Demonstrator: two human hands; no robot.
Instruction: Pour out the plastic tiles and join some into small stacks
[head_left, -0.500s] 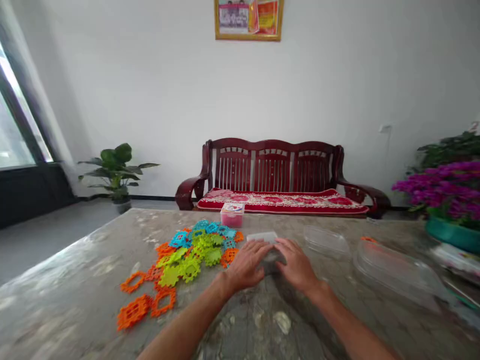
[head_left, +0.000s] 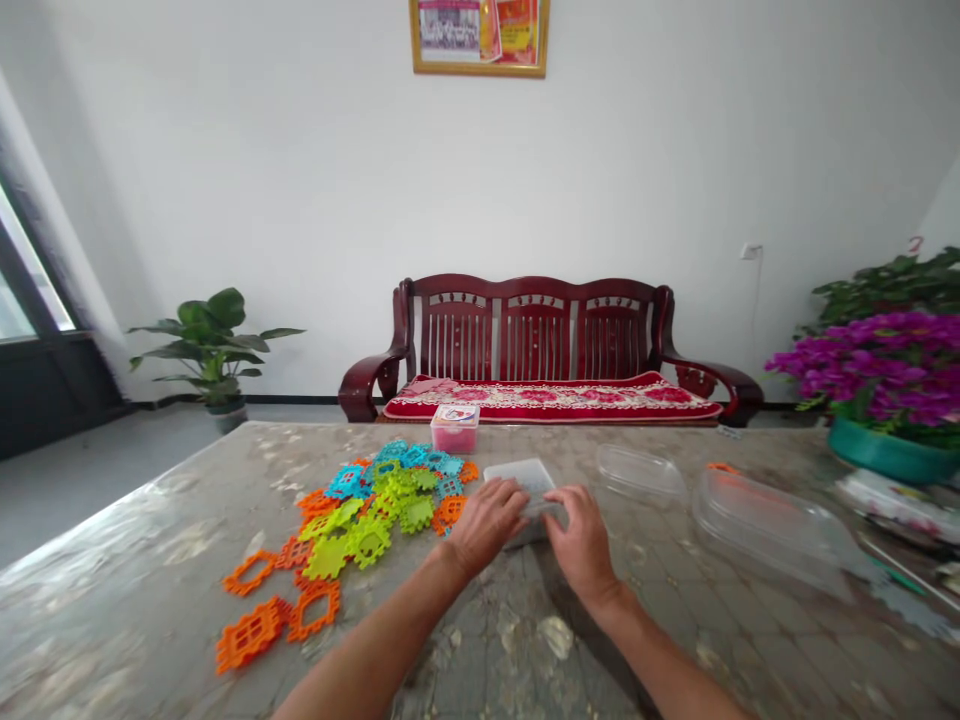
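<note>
My left hand (head_left: 486, 525) and my right hand (head_left: 582, 540) both grip a small clear plastic box (head_left: 523, 484) on the marbled table (head_left: 150, 590), one hand on each side, fingers curled over its near edge. Just left of the box lies a heap of flat toothed plastic tiles: green (head_left: 375, 520), blue (head_left: 416, 457) and orange (head_left: 259, 625). A small pink box with a printed lid (head_left: 454, 428) stands behind the heap.
A clear lid (head_left: 639, 472) and a larger clear container (head_left: 769, 525) lie to the right. A pot of purple flowers (head_left: 885, 400) stands at the far right edge. Beyond the table are a dark wooden bench (head_left: 540, 350) and a leafy plant (head_left: 206, 345).
The view has shifted slightly left and up. Both hands have closed in on the clear box, which now shows more between them and looks tilted up at the near edge.
</note>
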